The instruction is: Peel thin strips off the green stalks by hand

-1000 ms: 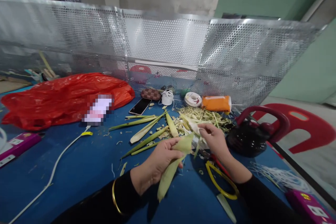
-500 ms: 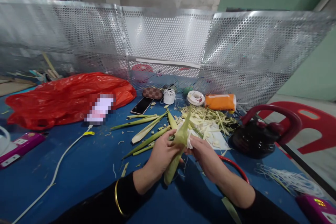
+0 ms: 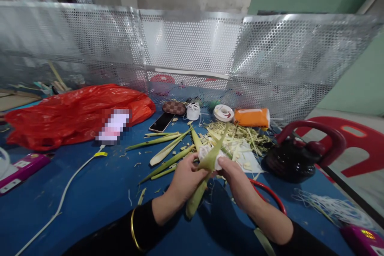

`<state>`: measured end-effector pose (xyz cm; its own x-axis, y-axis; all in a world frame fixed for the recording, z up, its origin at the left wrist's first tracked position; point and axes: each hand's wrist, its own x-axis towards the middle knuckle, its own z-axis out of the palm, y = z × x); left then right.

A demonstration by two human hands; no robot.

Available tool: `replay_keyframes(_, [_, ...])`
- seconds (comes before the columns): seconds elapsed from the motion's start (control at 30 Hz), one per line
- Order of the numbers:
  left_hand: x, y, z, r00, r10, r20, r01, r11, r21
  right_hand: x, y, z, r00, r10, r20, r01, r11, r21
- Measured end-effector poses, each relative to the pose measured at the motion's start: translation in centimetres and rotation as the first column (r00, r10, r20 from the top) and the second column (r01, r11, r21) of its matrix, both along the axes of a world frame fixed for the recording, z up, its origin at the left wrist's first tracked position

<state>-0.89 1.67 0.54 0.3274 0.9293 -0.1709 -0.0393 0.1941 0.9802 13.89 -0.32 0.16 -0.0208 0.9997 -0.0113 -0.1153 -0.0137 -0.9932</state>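
Note:
A long, pale green leaf-like husk (image 3: 211,161) slants up between my hands, its broad lower end hanging over the blue table. My left hand (image 3: 185,179) is closed around its middle, the thumb lying across the front. My right hand (image 3: 234,175) pinches a crumpled white cloth or tissue (image 3: 218,160) against the husk's right edge. More of that white material shows behind the husk, and some fingertips are hidden. Loose green husks (image 3: 168,165) lie just beyond my left hand. A pile of shredded plant scraps (image 3: 240,134) sits past my right hand, partly on a white sheet (image 3: 252,158).
A dark kettle (image 3: 292,162) with a maroon handle stands right, near a red chair (image 3: 357,136). Farther back are a phone (image 3: 162,122), a tape roll (image 3: 223,113) and an orange packet (image 3: 252,117). A red plastic bag (image 3: 75,116) and white cable (image 3: 64,196) lie left.
The husk's tip has swung to the right. More of the white material now shows behind it, spread toward my left fingers. Both hands keep their hold.

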Motion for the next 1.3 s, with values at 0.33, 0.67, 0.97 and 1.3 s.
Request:
replay_keyframes(0.33, [0.4,-0.4,-0.7,0.994,-0.080,-0.070,0.086,0.992,0.089,-0.8,-0.2,-0.7,0.999,0.042,-0.023,-0.044,0.993,-0.105])
replay_keyframes(0.67, [0.1,-0.5,0.0,0.983,-0.078,-0.169,0.089,0.994,0.060,-0.2,0.0,-0.1,0.984,-0.001,-0.176,-0.045,0.966,-0.255])
replay_keyframes(0.97, [0.1,-0.4,-0.8,0.968,-0.116,-0.223,0.131,0.990,0.055,1.2,0.4,-0.4,0.991,0.136,0.005,-0.130,0.958,-0.257])
replay_keyframes(1.3, [0.0,-0.5,0.0,0.973,-0.171,-0.154,0.158,0.983,-0.093,3.8,2.2,1.2,0.986,-0.136,-0.094,0.112,0.968,-0.225])
